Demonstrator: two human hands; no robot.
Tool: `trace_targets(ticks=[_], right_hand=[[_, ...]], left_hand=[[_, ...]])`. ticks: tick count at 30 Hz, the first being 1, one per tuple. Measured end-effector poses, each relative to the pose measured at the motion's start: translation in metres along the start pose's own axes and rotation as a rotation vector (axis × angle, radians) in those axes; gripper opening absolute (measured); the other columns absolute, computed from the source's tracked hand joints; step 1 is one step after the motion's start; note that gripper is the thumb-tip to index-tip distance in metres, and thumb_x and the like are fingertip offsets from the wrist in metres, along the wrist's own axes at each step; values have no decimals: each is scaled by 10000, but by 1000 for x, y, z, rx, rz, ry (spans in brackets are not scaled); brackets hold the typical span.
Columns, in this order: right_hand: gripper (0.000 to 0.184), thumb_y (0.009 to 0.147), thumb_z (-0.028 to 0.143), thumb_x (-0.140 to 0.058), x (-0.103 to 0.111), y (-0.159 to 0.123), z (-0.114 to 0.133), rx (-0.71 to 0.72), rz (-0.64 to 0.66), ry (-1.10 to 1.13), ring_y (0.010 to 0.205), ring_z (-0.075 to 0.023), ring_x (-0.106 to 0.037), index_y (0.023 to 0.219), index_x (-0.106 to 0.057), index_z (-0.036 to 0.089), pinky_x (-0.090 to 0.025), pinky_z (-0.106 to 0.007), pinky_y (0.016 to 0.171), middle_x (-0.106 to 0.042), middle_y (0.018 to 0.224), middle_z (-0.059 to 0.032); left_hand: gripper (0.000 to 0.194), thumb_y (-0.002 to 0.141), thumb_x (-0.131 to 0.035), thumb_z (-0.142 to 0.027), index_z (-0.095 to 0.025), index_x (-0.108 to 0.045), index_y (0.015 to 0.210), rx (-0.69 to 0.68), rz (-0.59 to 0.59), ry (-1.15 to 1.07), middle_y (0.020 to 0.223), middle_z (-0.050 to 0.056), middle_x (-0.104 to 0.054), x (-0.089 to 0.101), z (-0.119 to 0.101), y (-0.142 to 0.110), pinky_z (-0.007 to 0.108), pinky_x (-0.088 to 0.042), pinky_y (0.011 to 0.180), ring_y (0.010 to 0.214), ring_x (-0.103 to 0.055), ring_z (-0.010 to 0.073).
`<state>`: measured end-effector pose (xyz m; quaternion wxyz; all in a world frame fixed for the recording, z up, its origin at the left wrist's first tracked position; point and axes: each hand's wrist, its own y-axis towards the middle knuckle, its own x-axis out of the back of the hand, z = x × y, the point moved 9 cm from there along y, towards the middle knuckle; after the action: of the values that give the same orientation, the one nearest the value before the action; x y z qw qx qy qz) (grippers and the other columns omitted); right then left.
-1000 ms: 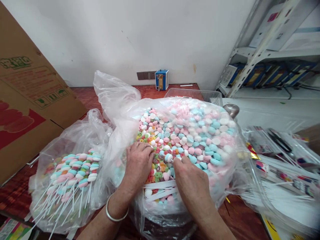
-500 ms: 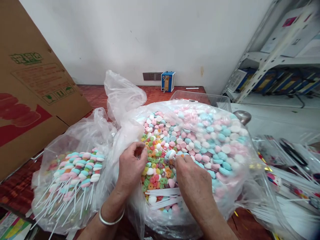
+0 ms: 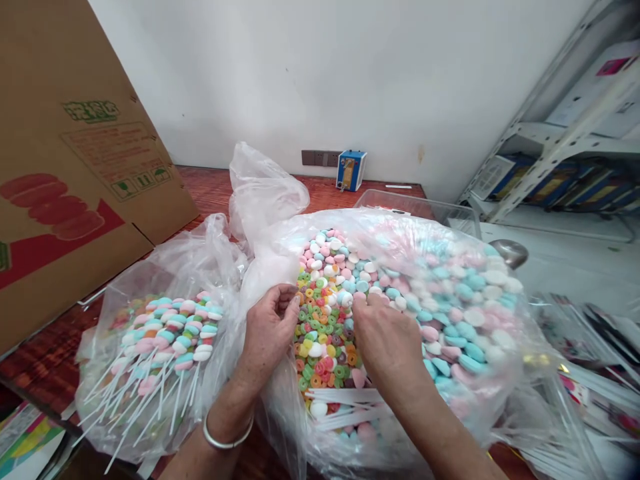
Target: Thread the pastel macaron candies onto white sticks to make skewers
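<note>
My right hand (image 3: 385, 340) is closed, palm down, over the bag, pinching a candy skewer; white and pale blue marshmallow (image 3: 345, 298) shows just left of its fingertips, and the stick is mostly hidden. To its left, my left hand (image 3: 270, 323) has thumb and fingers drawn together beside the gummy rings (image 3: 320, 313); anything between those fingertips is hidden. Both hands are above a large open plastic bag (image 3: 273, 267) of gummy rings and pink, blue and white marshmallows (image 3: 450, 340). Several white sticks (image 3: 345, 400) lie across the candy at the near side.
On the left a plastic bag holds several finished marshmallow skewers (image 3: 170, 333). A cardboard box (image 3: 100, 180) stands behind it. At the back are a small blue device (image 3: 351, 170) and a clear tray (image 3: 445, 212). A metal scoop (image 3: 510, 252) and packaged items lie right, below a shelf (image 3: 545, 140).
My left hand has drawn back from the gummy rings, its fingers coming together. My right hand keeps the skewer, shifting slightly upward. The view has turned left.
</note>
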<state>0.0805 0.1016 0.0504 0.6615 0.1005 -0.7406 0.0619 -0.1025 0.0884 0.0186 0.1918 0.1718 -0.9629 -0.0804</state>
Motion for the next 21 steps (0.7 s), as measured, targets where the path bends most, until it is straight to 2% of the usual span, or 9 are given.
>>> trace_targets(ticks=[4, 8, 13, 16, 21], right_hand=[[207, 791, -19, -572, 14, 12, 11, 95, 79, -38, 768, -258, -722, 820, -706, 136, -439, -278, 560, -686, 849, -116], [199, 781, -38, -588, 23, 23, 21, 175, 123, -60, 785, -230, -718, 774, -709, 120, -421, -258, 579, -700, 857, -132], [151, 836, 42, -607, 13, 20, 5, 106, 147, -54, 762, -204, -722, 822, -698, 161, -357, -230, 531, -704, 802, -83], [167, 879, 85, -572, 7, 11, -2, 49, 143, -22, 809, -221, -727, 877, -693, 199, -342, -238, 524, -693, 813, -65], [247, 896, 49, -504, 6, 7, 18, 105, 124, 9, 844, -237, -733, 958, -698, 190, -411, -255, 580, -710, 891, -83]], left_hand=[[192, 883, -605, -316, -176, -689, 985, -4, 15, 7, 924, 54, -768, 0, -2, 0, 287, -567, 749, 828, -720, 190], [181, 888, -598, -296, -179, -703, 978, -7, 16, 29, 925, 49, -775, 0, -2, 2, 278, -568, 746, 822, -723, 184], [220, 895, -593, -307, -173, -704, 1030, 22, 3, 9, 944, 56, -773, 1, 7, 3, 296, -573, 749, 806, -724, 188], [228, 895, -591, -300, -171, -705, 1044, 32, -7, -11, 949, 61, -772, 2, 10, 3, 302, -576, 742, 796, -726, 191], [227, 898, -596, -303, -171, -704, 1047, 13, -18, 4, 957, 67, -770, 1, 11, 3, 303, -575, 761, 826, -729, 197]])
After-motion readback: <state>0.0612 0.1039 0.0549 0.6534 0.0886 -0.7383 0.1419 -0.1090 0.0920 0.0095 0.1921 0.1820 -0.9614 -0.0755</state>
